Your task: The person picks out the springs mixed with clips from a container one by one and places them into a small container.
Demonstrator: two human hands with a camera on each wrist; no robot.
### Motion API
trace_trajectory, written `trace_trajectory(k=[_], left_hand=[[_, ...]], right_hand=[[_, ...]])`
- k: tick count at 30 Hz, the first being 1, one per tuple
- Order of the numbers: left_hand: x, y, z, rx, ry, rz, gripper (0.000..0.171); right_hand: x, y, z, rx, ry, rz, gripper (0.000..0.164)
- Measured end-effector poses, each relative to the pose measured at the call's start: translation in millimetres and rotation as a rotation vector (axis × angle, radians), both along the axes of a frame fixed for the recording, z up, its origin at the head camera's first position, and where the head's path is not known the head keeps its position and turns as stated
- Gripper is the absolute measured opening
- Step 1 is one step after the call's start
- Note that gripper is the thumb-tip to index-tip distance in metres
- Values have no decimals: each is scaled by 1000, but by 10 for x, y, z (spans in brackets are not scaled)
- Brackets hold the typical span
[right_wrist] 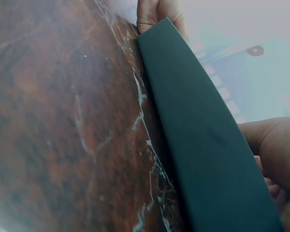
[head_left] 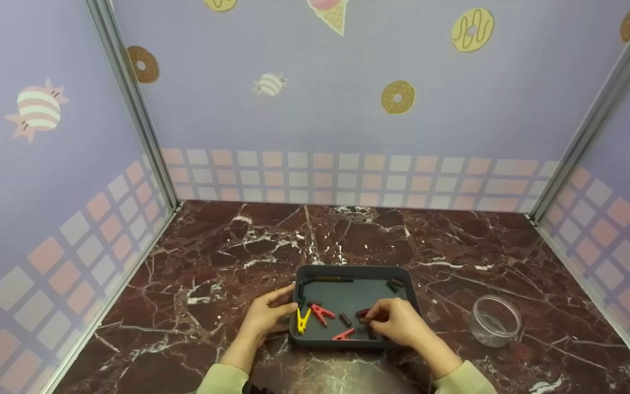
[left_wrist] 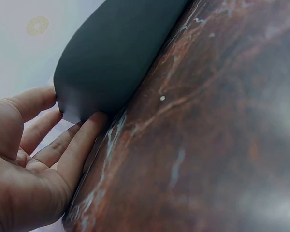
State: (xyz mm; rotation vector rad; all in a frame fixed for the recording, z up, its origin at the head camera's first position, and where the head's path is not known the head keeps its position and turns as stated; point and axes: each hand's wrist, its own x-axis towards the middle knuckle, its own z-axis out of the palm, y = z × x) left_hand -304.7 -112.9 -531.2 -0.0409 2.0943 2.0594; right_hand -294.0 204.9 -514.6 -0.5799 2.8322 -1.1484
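A dark grey tray [head_left: 369,343] holds a yellow plastic clip [head_left: 303,322], a red clip [head_left: 321,314], another red clip [head_left: 343,335] and several small dark ribbed cylinders. My left hand [head_left: 268,311] rests against the tray's left side, thumb at the rim; in the left wrist view its extended fingers [left_wrist: 79,150] touch the outer wall. Over the tray's right part, my right hand [head_left: 400,323] pinches a small dark ribbed cylinder [head_left: 363,320]. A dark red piece [head_left: 362,313] lies beside those fingertips. The tray wall [right_wrist: 203,130] hides the pinch in the right wrist view.
A clear round plastic tub [head_left: 494,322] stands right of the tray. More ribbed cylinders line the tray's far wall, and a pair [head_left: 395,284] lies in its far right corner. Patterned panels [head_left: 348,175] border the marbled tabletop [head_left: 227,251] at the back and sides.
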Motion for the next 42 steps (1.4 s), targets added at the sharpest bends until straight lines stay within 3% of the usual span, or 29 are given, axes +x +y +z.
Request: trace_trajectory(k=[11, 18, 26, 35, 42], left_hand=[[8, 8, 4, 11, -1, 14, 57], [2, 2, -4, -4, 7, 8, 58], [8, -13, 1, -44, 1, -15, 57], [4, -16, -3, -31, 1, -11, 57], [14, -11, 1, -41, 7, -1, 58]], right_hand=[[-55, 62, -23, -57, 16, 64, 19], [-68, 81, -13, -103, 12, 48, 15], [-79, 131, 32, -165, -60, 31, 14], [-75, 262, 223, -304, -176, 33, 24], [-77, 490, 416, -316, -138, 39, 27]])
